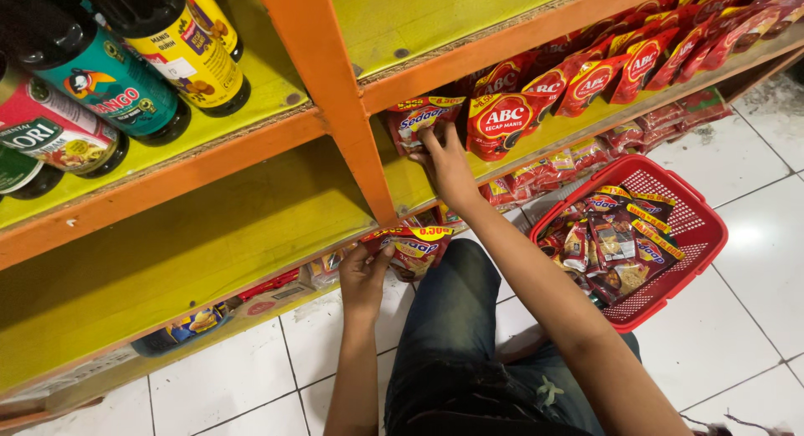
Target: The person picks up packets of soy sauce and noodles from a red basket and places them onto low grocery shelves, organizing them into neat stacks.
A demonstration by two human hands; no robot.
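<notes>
My right hand (448, 164) reaches up to the yellow shelf (251, 227) and presses its fingers on a red and yellow snack packet (419, 118) standing beside the orange post (335, 92). My left hand (363, 277) holds a strip of the same red and yellow packets (414, 247) just below the shelf edge, above my knee. A row of red sauce pouches (586, 80) lines the shelf to the right of the placed packet.
A red plastic basket (687, 235) with several more packets sits on the white tiled floor at the right. Dark sauce bottles (109, 76) stand on the upper left shelf. More packets lie on the lowest shelf (578, 159).
</notes>
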